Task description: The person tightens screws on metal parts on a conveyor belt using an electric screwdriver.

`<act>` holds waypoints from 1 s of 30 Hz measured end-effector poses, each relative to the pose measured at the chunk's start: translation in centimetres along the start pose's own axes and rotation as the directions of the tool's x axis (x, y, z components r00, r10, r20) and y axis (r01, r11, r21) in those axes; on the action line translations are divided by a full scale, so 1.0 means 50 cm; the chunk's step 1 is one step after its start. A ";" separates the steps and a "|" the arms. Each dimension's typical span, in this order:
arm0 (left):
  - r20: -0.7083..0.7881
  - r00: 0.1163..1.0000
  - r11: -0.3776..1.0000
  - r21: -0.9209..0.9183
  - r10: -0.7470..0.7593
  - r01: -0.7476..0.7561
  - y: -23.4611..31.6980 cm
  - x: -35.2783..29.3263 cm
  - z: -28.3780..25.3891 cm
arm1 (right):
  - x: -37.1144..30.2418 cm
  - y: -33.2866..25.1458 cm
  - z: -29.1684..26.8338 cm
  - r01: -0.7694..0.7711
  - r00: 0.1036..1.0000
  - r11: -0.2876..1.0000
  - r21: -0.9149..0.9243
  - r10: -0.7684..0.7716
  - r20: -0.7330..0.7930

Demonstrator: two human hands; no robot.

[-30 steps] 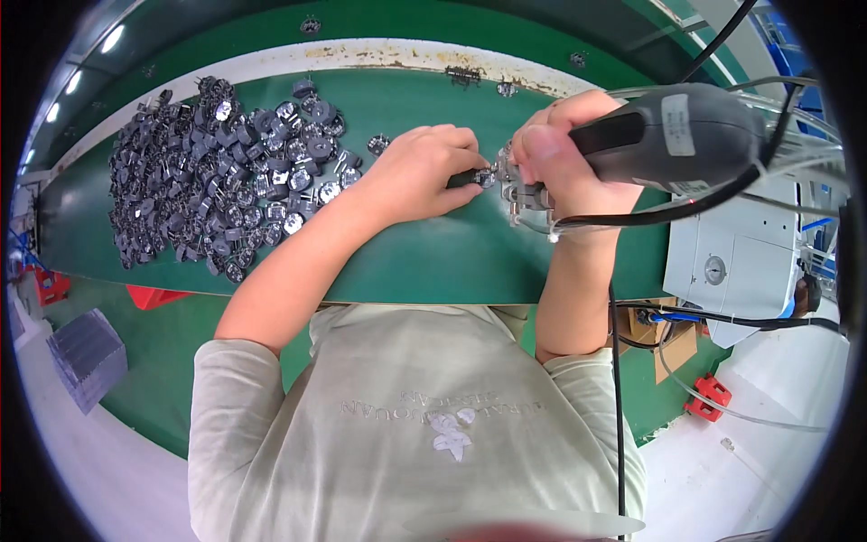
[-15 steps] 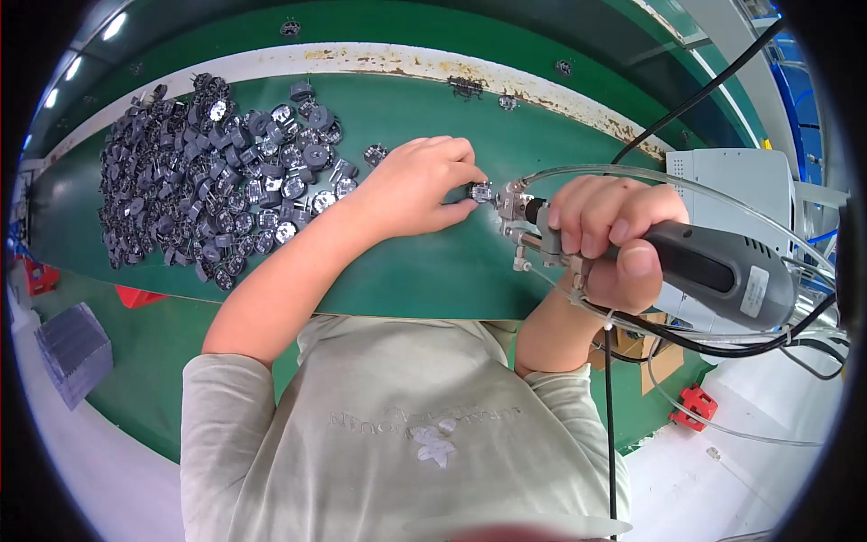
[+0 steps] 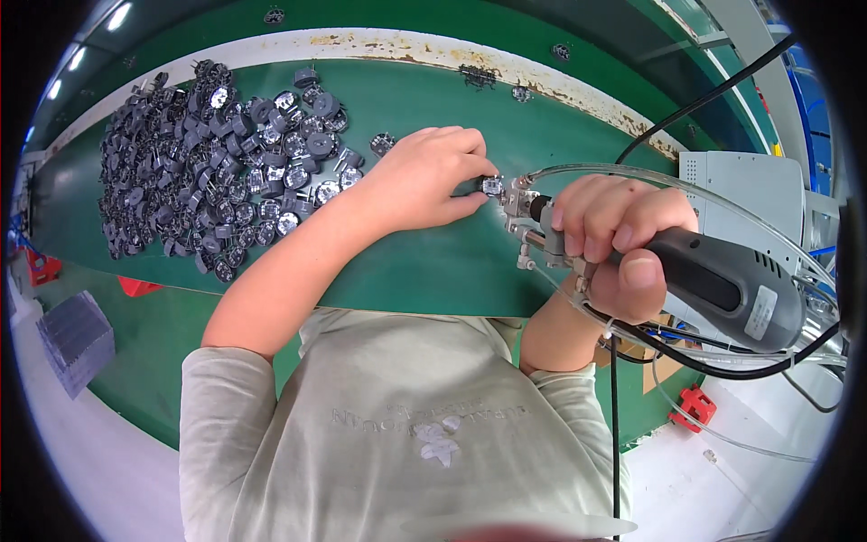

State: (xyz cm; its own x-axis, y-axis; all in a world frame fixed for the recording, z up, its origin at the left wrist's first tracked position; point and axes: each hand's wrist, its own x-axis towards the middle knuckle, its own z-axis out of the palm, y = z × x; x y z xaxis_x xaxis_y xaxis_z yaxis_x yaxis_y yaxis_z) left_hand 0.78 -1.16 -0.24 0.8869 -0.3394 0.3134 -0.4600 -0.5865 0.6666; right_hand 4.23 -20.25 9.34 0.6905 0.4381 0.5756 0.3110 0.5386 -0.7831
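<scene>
My left hand [image 3: 432, 181] reaches in over the green worktop, thumb and fingers closed in a pinch. Between its fingertips sits a small round electronic part [image 3: 492, 186], dark with a shiny face. My right hand [image 3: 623, 237] is wrapped around a dark grey handheld power tool [image 3: 722, 282]. The tool has a metal head [image 3: 522, 206] with fittings and clear tubes, and its front end is right beside the pinched part. Whether the two touch I cannot tell. Just left of my left hand lies one loose part [image 3: 382, 144].
A large heap of similar round parts [image 3: 208, 172] covers the left of the green worktop [image 3: 415, 271]. Along its far side runs a worn white edge [image 3: 397, 45]. A pale grey box unit [image 3: 745, 194] stands at right. A black cable [image 3: 704, 99] and clear hoses run near the tool.
The whole view has shifted slightly. Both hands keep their holds, with the part still at the tool's head.
</scene>
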 end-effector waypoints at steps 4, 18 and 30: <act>-0.005 1.000 1.000 -0.002 0.006 -0.006 -0.001 0.000 0.001 | -0.004 0.000 -0.001 0.006 1.000 1.000 0.021 -0.007 0.010; -0.026 1.000 1.000 -0.005 0.015 -0.015 -0.005 -0.002 0.005 | 0.000 -0.001 -0.005 -0.003 0.997 1.000 -0.005 0.004 0.082; 0.046 0.999 1.000 0.020 -0.022 0.021 0.001 -0.001 0.000 | -0.003 -0.006 -0.006 -0.007 0.996 1.000 -0.011 0.008 0.087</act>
State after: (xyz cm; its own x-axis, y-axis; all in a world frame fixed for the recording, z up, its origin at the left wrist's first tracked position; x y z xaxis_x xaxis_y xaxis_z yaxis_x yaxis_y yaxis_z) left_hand 0.70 -1.18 -0.23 0.8940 -0.3600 0.2669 -0.4418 -0.6080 0.6597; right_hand 4.22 -20.66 9.41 0.6334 0.5036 0.5875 0.3131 0.5274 -0.7898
